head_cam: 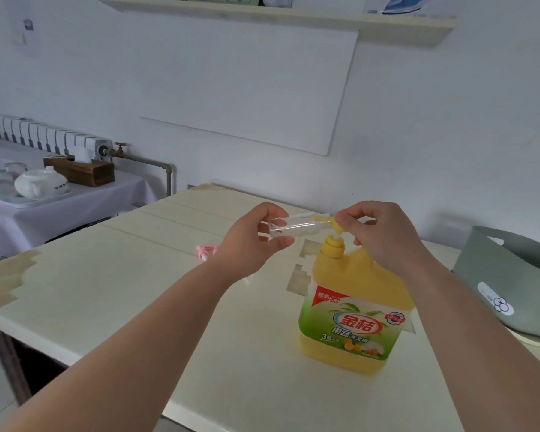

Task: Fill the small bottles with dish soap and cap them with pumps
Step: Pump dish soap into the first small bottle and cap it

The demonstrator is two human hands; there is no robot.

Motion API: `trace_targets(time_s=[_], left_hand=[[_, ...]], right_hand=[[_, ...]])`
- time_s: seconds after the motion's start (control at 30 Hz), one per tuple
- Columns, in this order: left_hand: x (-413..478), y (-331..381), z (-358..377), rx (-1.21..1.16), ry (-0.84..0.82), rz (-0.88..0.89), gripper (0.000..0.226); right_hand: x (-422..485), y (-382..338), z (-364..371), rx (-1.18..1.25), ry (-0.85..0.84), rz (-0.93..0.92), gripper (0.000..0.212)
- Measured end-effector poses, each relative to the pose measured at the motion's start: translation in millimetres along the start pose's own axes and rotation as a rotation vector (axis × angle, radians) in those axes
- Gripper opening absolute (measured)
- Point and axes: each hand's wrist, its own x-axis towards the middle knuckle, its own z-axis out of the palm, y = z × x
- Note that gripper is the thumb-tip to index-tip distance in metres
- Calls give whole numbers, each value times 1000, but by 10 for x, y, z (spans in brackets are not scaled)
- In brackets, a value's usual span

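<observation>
Two hands meet above the worktop (138, 291), and both are busy. Our left grip (250, 241) is wrapped around the base end of the one small bottle (293, 226) we can see, holding it in the air over the middle of the worktop, just left of the soap jug (353, 307). The bottle lies nearly level, its long axis running left to right, with the open mouth pointing right and set against the spout of the jug pump (337, 227). Our right grip (384, 232) is curled over the head of that pump from the right, fingertips pinching its top. The coming press, as we judge it, turns on one thing: the mouth must line up with the spout, which lies right of the left grip and just left of the right one. The right hand is nearer the pump; the left alone steers the bottle. We make out no yellow in the bottle, so filling seems barely begun. By count: one small bottle, one yellow jug toward the near right corner, and one pink pump cap (205, 252) lying toward the far edge, partly hidden behind our left wrist. One grey-green basket (512, 275) sits at the right edge.
</observation>
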Motion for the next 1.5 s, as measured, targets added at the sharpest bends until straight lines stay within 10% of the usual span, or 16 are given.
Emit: trace_targets(time_s=[1.5], left_hand=[[6,-28,-31,124,-32,-16,37]], right_hand=[[14,50,67,-166,-21,16,17]])
